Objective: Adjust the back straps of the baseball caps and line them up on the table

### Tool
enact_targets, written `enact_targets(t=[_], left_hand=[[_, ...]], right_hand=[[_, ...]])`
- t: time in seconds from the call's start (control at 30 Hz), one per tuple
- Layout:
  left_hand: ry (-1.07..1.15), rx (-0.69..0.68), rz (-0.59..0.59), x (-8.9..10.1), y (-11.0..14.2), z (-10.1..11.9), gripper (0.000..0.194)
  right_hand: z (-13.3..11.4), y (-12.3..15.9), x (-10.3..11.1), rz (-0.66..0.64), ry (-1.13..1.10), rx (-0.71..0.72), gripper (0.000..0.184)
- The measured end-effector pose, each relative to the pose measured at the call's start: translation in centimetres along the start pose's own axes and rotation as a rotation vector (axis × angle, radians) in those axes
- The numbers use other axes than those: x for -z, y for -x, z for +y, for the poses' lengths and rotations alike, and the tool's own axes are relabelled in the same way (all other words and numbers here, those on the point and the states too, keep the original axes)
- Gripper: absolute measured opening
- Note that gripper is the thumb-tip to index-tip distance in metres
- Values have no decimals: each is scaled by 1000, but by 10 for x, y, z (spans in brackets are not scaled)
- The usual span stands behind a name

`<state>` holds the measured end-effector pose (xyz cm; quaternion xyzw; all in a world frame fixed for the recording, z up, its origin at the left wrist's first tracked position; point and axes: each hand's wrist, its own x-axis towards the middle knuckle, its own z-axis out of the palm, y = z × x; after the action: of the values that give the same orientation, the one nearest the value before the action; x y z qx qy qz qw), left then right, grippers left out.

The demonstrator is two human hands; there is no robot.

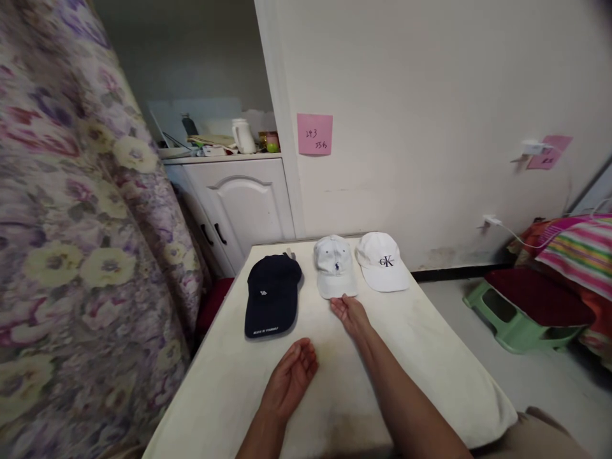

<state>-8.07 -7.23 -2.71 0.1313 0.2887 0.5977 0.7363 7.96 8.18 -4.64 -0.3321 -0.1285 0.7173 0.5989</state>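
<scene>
Forearms [406,395] are cropped; right hand [350,313] is at middle cap [335,271], grip unclear.

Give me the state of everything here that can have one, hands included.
Navy cap: on the table, facing the camera.
Pale cap: on the table, facing the camera.
White cap: on the table, facing the camera.
Left hand: empty, fingers loosely curled.
Right hand: fingers at the pale cap's brim; grip unclear.
Cupboard door: shut.
Green stool: upright.
Lower plug: in the wall.

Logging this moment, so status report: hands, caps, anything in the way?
Right hand at front of middle cap, grip unclear. Left hand empty, loosely curled, apart from dark cap. White cap beside middle cap. Nothing seen blocking right hand.
</scene>
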Motion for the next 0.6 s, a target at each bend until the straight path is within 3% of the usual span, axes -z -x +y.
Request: enact_targets(t=[0.37, 0.6], left_hand=[[-7, -17, -56, 2, 0, -3, 13], [-4, -125, -24, 6, 14, -1, 20]], right_hand=[[0, 20, 7, -78, 155, 1, 11], [13, 32, 14, -166, 337, 87, 26]])
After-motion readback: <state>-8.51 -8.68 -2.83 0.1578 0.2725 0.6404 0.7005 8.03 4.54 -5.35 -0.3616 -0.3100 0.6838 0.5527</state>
